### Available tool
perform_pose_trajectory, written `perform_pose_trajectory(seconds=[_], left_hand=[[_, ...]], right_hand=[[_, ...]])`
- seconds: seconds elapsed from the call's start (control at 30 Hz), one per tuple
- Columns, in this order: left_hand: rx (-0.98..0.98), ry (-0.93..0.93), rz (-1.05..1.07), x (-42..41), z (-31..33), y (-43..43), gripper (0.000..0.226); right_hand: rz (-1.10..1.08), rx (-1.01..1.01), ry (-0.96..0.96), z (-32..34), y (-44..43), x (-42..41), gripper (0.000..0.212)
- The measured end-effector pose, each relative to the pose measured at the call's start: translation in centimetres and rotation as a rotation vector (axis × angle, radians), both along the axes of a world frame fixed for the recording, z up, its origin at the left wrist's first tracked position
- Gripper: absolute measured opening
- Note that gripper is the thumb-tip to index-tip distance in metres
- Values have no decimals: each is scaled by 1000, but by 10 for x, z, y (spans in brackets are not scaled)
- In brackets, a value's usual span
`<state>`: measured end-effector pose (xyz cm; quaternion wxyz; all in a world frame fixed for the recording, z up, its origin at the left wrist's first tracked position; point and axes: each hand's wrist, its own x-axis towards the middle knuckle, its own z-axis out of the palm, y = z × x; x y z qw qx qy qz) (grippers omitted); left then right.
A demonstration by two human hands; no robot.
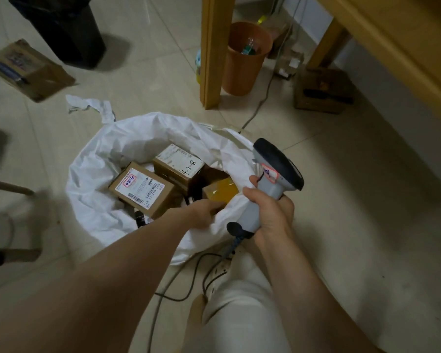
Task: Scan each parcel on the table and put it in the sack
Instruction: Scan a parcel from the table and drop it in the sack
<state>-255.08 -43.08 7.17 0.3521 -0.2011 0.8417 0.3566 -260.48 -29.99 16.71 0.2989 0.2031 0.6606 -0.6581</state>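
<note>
We look down into the white sack (99,159), which lies open on the tiled floor (341,200) beside the counter's wooden leg (211,52). Inside it sit three brown parcels: a labelled box (140,189) with a barcode sticker on the left, a box with handwritten digits (178,165) behind it, and a yellow-taped parcel (220,193) at the near right, just under the sack's rim. Our left grip (204,212) reaches into the sack and touches the taped parcel's near edge; its fingers are hidden by the box and the sack's fold, so we cannot tell whether they clasp it. Our right grip (270,212) is wrapped round the handle of the grey scanner (275,169), held over the sack's right rim, with its cable trailing to the floor. Past the leg, an orange bin (247,64) holds a clear bulb-like thing and something green. A black bin (61,29) stands at the top left.
</note>
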Motion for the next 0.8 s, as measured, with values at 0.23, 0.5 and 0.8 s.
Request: perform_pose_trajectory(seconds=[0.23, 0.5, 0.8], left_hand=[[-128, 234, 475, -3, 34, -11, 55], [-239, 553, 286, -12, 110, 49, 60], [-318, 1048, 139, -2, 232, 143, 53]], right_hand=[[-43, 64, -129, 5, 19, -5, 46], [-180, -207, -97, 68, 75, 28, 26], [-228, -367, 138, 192, 161, 82, 11]])
